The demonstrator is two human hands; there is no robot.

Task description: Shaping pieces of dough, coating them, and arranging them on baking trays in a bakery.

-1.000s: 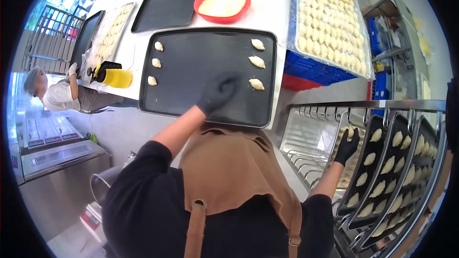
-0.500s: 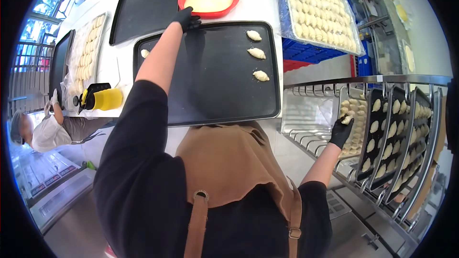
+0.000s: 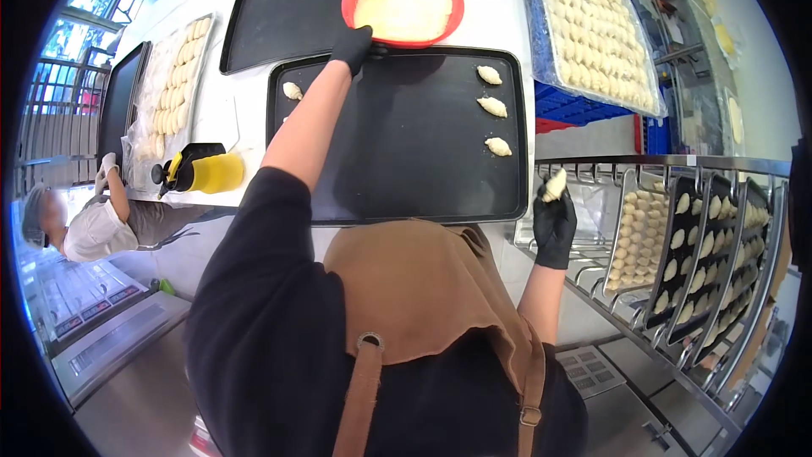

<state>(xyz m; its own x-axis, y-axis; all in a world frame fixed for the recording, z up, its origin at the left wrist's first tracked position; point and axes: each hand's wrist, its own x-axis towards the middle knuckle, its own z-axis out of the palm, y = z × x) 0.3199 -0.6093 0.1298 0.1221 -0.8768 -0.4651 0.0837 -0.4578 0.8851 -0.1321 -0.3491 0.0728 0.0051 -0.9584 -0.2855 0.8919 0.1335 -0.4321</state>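
Observation:
My right hand, in a black glove, is raised at the right of the near tray, its fingers closed on a pale, pointed dough piece. My left hand, also gloved in black, is at the near left rim of a red bowl; thumb and fingers appear closed on the rim, though the fingers are partly hidden. Pale, crumbly-looking stuff fills the bowl. Below it lies a dark baking tray, with several dough pieces such as this one along its right and left sides.
Another dark tray holds small dough pieces. A yellow spray bottle stands at the left. Dough rows fill a tray on blue crates. Loaded trays sit in a metal rack at the right. A person works at far left.
My right hand has moved left from the rack toward the near tray with the dough piece. My left hand stays at the bowl. Another person's gloved hands have left the far tray. The view has shifted.

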